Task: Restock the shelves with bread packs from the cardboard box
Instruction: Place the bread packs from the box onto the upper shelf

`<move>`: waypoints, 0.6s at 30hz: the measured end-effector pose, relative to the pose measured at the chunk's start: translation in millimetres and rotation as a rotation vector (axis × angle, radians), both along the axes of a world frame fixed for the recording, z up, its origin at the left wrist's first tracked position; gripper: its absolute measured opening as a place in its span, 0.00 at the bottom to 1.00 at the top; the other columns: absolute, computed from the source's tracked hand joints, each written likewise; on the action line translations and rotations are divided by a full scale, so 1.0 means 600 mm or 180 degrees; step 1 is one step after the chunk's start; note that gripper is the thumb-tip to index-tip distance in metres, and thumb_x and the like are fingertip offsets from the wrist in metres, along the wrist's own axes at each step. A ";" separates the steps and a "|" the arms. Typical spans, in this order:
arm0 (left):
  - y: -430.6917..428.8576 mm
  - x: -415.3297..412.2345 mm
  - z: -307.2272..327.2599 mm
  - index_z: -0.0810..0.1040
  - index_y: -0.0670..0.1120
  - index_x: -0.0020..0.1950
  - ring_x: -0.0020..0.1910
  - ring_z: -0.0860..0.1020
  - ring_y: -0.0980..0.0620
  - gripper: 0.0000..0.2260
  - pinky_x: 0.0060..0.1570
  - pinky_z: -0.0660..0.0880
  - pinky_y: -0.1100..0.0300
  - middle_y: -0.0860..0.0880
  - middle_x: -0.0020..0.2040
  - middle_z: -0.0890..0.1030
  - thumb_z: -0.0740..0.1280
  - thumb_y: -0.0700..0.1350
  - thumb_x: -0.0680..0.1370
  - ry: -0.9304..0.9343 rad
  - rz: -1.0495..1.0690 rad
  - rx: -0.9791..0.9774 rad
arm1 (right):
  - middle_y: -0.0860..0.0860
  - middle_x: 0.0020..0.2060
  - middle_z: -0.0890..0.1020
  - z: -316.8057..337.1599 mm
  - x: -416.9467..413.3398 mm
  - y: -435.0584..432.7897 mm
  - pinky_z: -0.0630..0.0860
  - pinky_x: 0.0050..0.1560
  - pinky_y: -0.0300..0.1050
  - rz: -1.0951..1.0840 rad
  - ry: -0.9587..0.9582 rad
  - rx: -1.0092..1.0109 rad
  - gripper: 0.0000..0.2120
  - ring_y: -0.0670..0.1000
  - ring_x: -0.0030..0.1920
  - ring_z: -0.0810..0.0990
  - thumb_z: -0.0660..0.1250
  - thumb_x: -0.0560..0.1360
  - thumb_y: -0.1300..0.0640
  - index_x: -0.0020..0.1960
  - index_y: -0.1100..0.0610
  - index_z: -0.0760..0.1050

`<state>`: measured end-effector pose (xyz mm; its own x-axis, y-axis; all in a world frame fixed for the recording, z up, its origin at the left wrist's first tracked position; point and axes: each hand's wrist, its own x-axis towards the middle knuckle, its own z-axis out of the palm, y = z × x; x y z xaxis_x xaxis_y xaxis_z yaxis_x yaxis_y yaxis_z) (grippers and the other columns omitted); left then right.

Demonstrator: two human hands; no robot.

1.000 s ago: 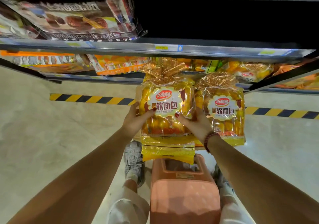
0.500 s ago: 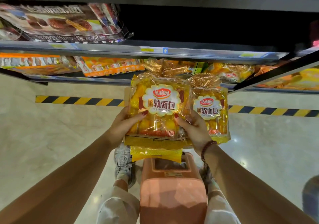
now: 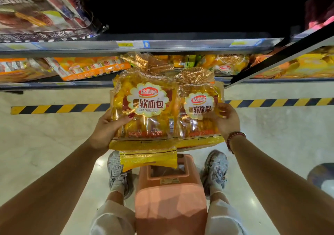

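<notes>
Crinkly yellow plastic is all the fingers have to bite on. The red-nailed left thumb (image 3: 128, 116) presses the front of the left bread pack (image 3: 144, 108), while the rest of the left hand (image 3: 105, 132) curls behind it, out of my sight. The right hand (image 3: 228, 123) wraps its fingers round the outer edge of the right bread pack (image 3: 197, 115). Both hands are closed on their packs, which touch side by side in front of the lower shelf (image 3: 54, 85). A third pack (image 3: 148, 159) hangs under the left one with only its bottom seal showing, and I cannot tell whether the hidden fingers truly hold it or it is merely trapped. That is my first worry: if the left grip loosens as I push forward, I judge the third pack would slide out onto the orange stool (image 3: 169, 204) or the floor (image 3: 45, 135). Squeezing harder would likely crush the soft rolls. Further out, the metal lip of the upper shelf (image 3: 180, 44) sits just above the gathered tops, so lifting too high could snag them. Other packs (image 3: 224, 64) lie on the lower shelf, and shoving in could knock them back or jam mine. I cannot make out the cardboard box.
</notes>
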<state>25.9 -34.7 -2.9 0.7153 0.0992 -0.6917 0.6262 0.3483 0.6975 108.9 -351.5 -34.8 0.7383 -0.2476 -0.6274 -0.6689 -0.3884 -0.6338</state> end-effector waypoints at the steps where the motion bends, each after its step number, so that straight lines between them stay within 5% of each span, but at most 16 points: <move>1: 0.004 0.000 -0.004 0.80 0.50 0.60 0.49 0.85 0.44 0.37 0.39 0.82 0.55 0.45 0.53 0.85 0.84 0.57 0.53 0.0004 -0.0039 0.0002 | 0.54 0.59 0.76 -0.011 0.005 -0.012 0.75 0.51 0.46 0.0090 0.0102 -0.0188 0.27 0.55 0.57 0.76 0.78 0.65 0.54 0.61 0.54 0.73; 5: 0.009 0.003 -0.019 0.81 0.52 0.59 0.50 0.85 0.43 0.36 0.40 0.82 0.54 0.44 0.55 0.85 0.84 0.58 0.52 0.0031 -0.0167 0.0063 | 0.55 0.69 0.68 -0.041 0.017 -0.024 0.71 0.64 0.54 0.0214 0.0636 -0.0338 0.43 0.57 0.66 0.70 0.78 0.64 0.49 0.73 0.55 0.61; 9: 0.012 0.001 -0.034 0.82 0.52 0.57 0.50 0.85 0.46 0.33 0.40 0.82 0.56 0.46 0.54 0.85 0.83 0.58 0.54 0.0089 -0.0098 0.0166 | 0.52 0.63 0.77 -0.057 0.020 -0.015 0.72 0.60 0.50 0.0089 0.0771 0.0015 0.35 0.55 0.62 0.75 0.78 0.65 0.53 0.67 0.56 0.67; 12: 0.015 -0.005 -0.045 0.83 0.52 0.55 0.47 0.85 0.49 0.19 0.38 0.81 0.60 0.49 0.50 0.86 0.78 0.51 0.65 0.0180 -0.0001 0.0321 | 0.51 0.59 0.79 -0.065 0.020 -0.019 0.73 0.58 0.45 0.0111 0.0936 -0.0252 0.45 0.54 0.58 0.78 0.80 0.53 0.38 0.64 0.55 0.72; 15: 0.015 -0.010 -0.050 0.81 0.50 0.58 0.45 0.85 0.51 0.13 0.37 0.80 0.62 0.51 0.48 0.87 0.70 0.42 0.74 0.0312 0.0069 0.0496 | 0.51 0.56 0.81 -0.084 0.015 -0.038 0.78 0.57 0.52 0.0330 0.1065 -0.0411 0.56 0.53 0.55 0.80 0.74 0.38 0.26 0.61 0.52 0.75; 18: 0.009 -0.010 -0.048 0.80 0.50 0.58 0.43 0.85 0.53 0.12 0.36 0.80 0.62 0.52 0.46 0.87 0.70 0.42 0.74 0.0351 0.0027 0.0652 | 0.49 0.55 0.79 -0.052 0.006 -0.029 0.76 0.58 0.53 0.0112 0.0744 -0.0026 0.43 0.52 0.55 0.78 0.81 0.56 0.45 0.65 0.54 0.68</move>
<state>19.6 -29.3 -31.9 0.6351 0.2513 -0.7304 0.7002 0.2120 0.6818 112.7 -368.9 -66.0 0.5814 -0.2300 -0.7805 -0.7831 -0.4185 -0.4600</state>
